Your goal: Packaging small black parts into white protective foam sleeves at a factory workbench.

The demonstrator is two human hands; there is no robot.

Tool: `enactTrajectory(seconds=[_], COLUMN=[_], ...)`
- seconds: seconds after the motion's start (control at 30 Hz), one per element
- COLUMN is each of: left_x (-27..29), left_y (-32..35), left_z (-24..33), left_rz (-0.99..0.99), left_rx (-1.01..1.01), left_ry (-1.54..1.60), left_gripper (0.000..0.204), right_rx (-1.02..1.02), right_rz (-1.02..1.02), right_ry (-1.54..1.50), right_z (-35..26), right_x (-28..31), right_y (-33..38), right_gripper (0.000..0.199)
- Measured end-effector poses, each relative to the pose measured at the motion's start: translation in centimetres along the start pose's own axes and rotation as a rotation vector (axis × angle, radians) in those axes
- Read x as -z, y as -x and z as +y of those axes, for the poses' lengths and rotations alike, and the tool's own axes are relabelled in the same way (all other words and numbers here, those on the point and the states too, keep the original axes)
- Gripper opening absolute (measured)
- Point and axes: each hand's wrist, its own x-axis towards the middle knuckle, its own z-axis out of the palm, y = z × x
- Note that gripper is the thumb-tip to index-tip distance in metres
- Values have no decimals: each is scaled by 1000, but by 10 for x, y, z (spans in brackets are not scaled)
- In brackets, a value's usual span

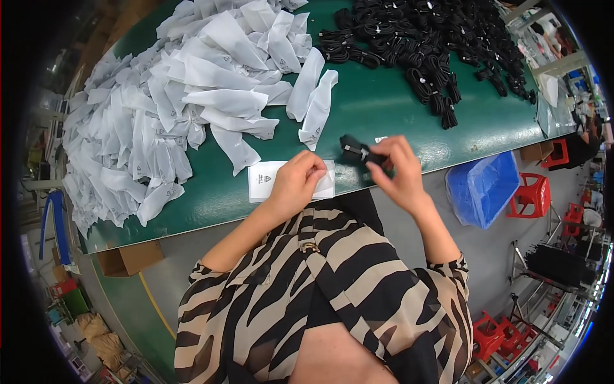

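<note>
In my right hand (401,174) is a coiled black cable bundle (355,152) with a plug end showing, raised over the table's front edge. My fingers and thumb grip it from its right side. Close by on the left, my left hand (295,183) is closed in a pinch at the right part of a flat white bag (261,178). This bag lies on the green table right at the front edge, dark print facing up. Whether it is one bag or a small stack is hidden beneath my hand.
A large heap of filled white bags (211,89) covers the table's left side. Many black cable bundles (422,38) are piled at the far right of the green table (384,96). Beyond its right front edge stand a blue lined bin (484,189) and a red stool (531,195).
</note>
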Motion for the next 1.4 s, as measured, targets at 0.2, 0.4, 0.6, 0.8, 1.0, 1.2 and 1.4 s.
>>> enactTrajectory(seconds=[0.2,0.4,0.6,0.8,1.0,1.2,1.4], left_x=[1,1,2,4,13,38,111], left_y=[1,2,0,-8,-10,-29,-81], left_z=[-3,7,20,20,30,28,21], left_rz=[13,-19,-34,-12,33,65,362], left_rx=[177,35,-125,-294,-162,-32,21], left_ry=[193,173,136,4,35,363,620], left_gripper=[5,5,8,11,13,4,18], right_rx=[81,-140,-862,-504,197,99,25], right_rz=[-179,-300,-459,-324,-174,-10,394], right_ry=[89,-140,-595,-421,-230,-336,436], right_z=[-17,-8,-14,-18,-15,-32,57], right_x=[-1,0,3,-9,-18,-26,11], right_y=[23,20,13,20,6,-21,-65], right_gripper=[33,27,16,19,32,28,18])
